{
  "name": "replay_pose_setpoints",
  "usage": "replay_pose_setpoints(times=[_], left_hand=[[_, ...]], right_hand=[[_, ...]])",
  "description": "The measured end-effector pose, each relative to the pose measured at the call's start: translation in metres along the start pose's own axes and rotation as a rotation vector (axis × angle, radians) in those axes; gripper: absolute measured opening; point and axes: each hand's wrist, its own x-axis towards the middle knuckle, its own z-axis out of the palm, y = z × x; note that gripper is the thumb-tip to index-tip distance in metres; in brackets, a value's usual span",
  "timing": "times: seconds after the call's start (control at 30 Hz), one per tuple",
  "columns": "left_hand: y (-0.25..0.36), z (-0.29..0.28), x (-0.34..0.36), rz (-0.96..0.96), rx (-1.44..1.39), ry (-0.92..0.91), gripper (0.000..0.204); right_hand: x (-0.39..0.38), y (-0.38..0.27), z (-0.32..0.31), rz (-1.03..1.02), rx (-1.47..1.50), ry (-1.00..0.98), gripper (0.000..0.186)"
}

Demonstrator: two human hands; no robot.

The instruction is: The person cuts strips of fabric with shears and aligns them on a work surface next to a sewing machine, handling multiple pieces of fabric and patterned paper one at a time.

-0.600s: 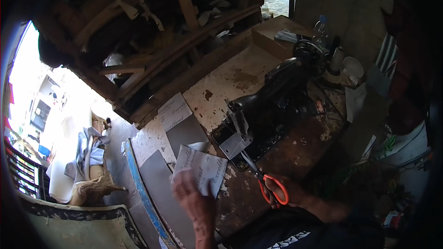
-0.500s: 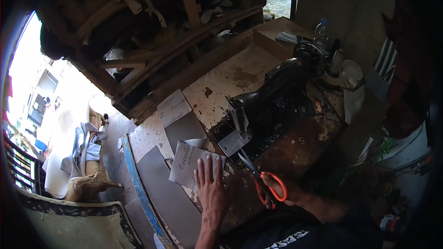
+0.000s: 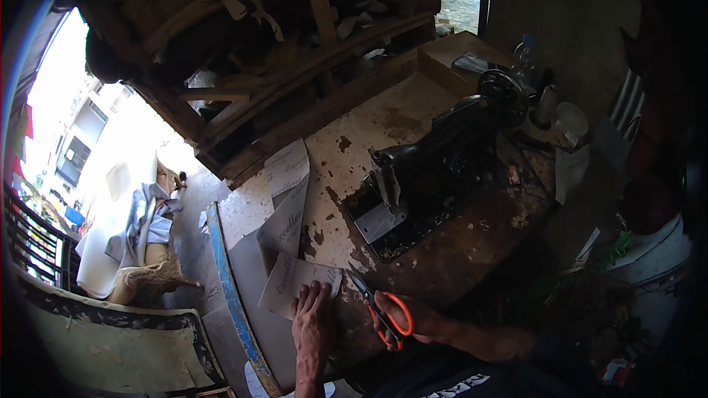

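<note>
Lying near the near left corner of the table point(image 3: 361, 129), close to its blue left edge point(image 3: 230, 287), the printed pale sheet point(image 3: 287, 278) was partly under the left hand point(image 3: 313, 317), whose fingers rested flat, nearly side by side. It looked light, thin and easily creased, so a corner seemed the best hold. The right hand point(image 3: 428, 320) gripped the orange-handled scissors point(image 3: 371, 302), probably stiff and heavier, best held by the loops; their tips stood just beside the sheet's right corner.
</note>
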Motion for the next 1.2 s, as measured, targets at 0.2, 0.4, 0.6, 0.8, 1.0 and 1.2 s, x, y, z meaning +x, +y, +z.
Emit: replay_pose_setpoints(times=[0.2, 0.4, 0.6, 0.8, 1.0, 1.2], left_hand=[[-0.017, 0.003, -0.033, -0.010, -0.007, 0.187, 0.029], [-0.009, 0.007, -0.038, 0.006, -0.029, 0.256, 0.030], [0.002, -0.002, -0.039, 0.076, -0.083, 0.240, 0.029], [0.045, -0.053, -0.068, 0.345, -0.439, -0.199, 0.032], [0.055, -0.025, -0.037, 0.222, -0.357, 0.039, 0.031], [0.040, -0.017, -0.003, -0.196, -0.259, 0.173, 0.028]], right_hand=[[0.001, -0.003, 0.016, 0.053, -0.064, 0.008, 0.062], [0.007, 0.017, 0.022, -0.015, -0.063, 0.000, 0.052], [-0.012, 0.020, -0.007, -0.079, -0.288, 0.090, 0.042], [-0.048, -0.060, -0.046, -0.600, -1.301, 0.684, 0.066], [-0.084, -0.085, -0.099, -0.641, -1.777, 1.172, 0.044], [-0.052, -0.050, -0.028, -0.633, -1.268, 0.553, 0.041]])
